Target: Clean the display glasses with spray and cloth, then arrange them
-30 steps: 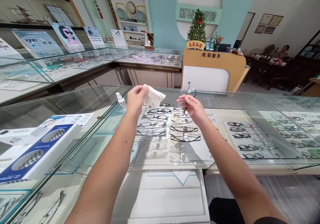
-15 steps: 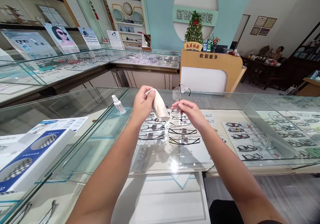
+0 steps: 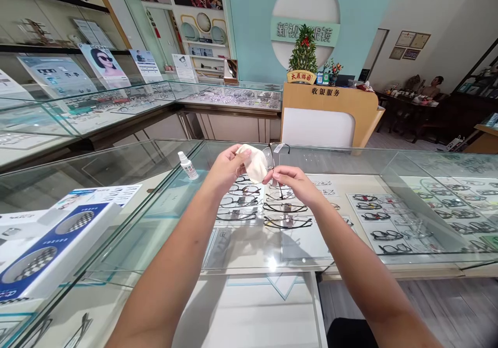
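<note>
My left hand (image 3: 229,169) is closed on a cream cleaning cloth (image 3: 254,165), pinched between thumb and fingers. The cloth's right edge is up against a lens of the eyeglasses (image 3: 271,153); I cannot tell whether it wraps both sides. My right hand (image 3: 293,181) pinches those eyeglasses, which are turned upright with a white tag (image 3: 278,148) on them. Both hands are over the glass display counter (image 3: 241,273). Under its glass lie rows of dark-framed glasses (image 3: 286,208). A small white spray bottle (image 3: 188,166) stands on the glass left of my left hand.
A blue and white box (image 3: 50,247) lies on the counter at left. More frames on trays (image 3: 383,234) fill the case at right. Across the aisle stands a wooden cashier desk (image 3: 330,91) with a plant (image 3: 303,52). A person (image 3: 432,86) is at the far right back.
My left hand has moved right, bringing the cloth against the eyeglasses. The eyeglasses have shifted slightly left. The camera view has tilted up a little.
</note>
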Motion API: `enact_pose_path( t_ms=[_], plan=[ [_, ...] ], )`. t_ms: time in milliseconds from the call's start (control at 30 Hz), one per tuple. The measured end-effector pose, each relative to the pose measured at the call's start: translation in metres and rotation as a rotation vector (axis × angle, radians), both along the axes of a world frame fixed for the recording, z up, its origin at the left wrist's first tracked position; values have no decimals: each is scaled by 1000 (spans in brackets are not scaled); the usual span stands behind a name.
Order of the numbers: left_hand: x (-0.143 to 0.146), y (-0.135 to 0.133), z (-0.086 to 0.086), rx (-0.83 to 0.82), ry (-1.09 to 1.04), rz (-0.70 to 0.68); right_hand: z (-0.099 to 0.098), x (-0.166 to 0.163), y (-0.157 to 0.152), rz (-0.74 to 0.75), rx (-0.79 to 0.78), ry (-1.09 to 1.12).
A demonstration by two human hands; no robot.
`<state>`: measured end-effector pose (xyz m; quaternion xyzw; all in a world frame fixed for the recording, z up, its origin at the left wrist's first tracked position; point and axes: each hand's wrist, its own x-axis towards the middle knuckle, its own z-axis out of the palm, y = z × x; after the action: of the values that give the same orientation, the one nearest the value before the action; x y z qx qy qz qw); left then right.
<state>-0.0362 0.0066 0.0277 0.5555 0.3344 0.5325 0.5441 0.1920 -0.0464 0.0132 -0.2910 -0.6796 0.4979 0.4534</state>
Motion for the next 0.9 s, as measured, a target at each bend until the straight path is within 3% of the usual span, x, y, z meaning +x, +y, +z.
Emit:
enact_pose_path(
  t_ms=[267,400,667,900],
  plan=[
    [-4,0,3,-83,-134,-134,0,0,-1,-39,-38,15],
    [0,-1,-2,-49,-74,-84,-1,0,-1,-8,-25,17],
    [27,-8,-14,54,-181,-56,-6,-8,-2,87,-6,34],
    [29,-13,-19,33,-97,-199,-7,-10,-1,114,8,44]
  ],
)
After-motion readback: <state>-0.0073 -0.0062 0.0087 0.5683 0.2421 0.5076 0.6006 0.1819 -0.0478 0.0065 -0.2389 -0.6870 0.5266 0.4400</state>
